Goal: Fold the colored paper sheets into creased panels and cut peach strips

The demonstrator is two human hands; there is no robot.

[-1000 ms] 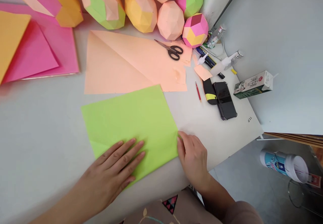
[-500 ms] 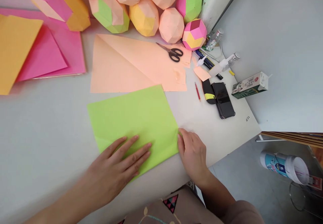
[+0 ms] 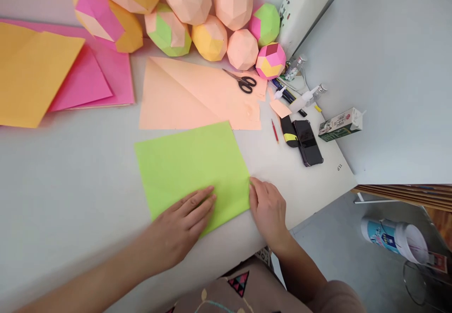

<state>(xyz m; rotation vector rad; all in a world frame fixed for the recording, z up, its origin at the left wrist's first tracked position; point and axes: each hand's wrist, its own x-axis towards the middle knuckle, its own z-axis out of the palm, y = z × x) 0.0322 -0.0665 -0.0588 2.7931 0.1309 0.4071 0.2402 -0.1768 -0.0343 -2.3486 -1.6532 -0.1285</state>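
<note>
A folded green paper sheet (image 3: 190,164) lies on the white table near its front edge. My left hand (image 3: 180,226) rests flat on the sheet's near part, fingers stretched out and close together, pressing it down. My right hand (image 3: 268,209) sits at the sheet's right corner, its fingers curled and pinching the paper's edge. Behind the green sheet lies a larger folded peach paper (image 3: 197,94) with black-handled scissors (image 3: 243,81) on it.
Several coloured paper polyhedra (image 3: 212,40) crowd the back of the table. Pink (image 3: 116,75) and orange (image 3: 31,77) sheets lie at the left. A phone (image 3: 308,142), a black and yellow marker (image 3: 289,132), a red pencil (image 3: 275,131), pens, glue bottles and a milk carton (image 3: 341,124) sit at the right. A can (image 3: 393,236) lies on the floor.
My left hand has slid to the right along the green sheet toward my right hand. The right hand has stayed at the corner. The camera has tilted, showing more of the back.
</note>
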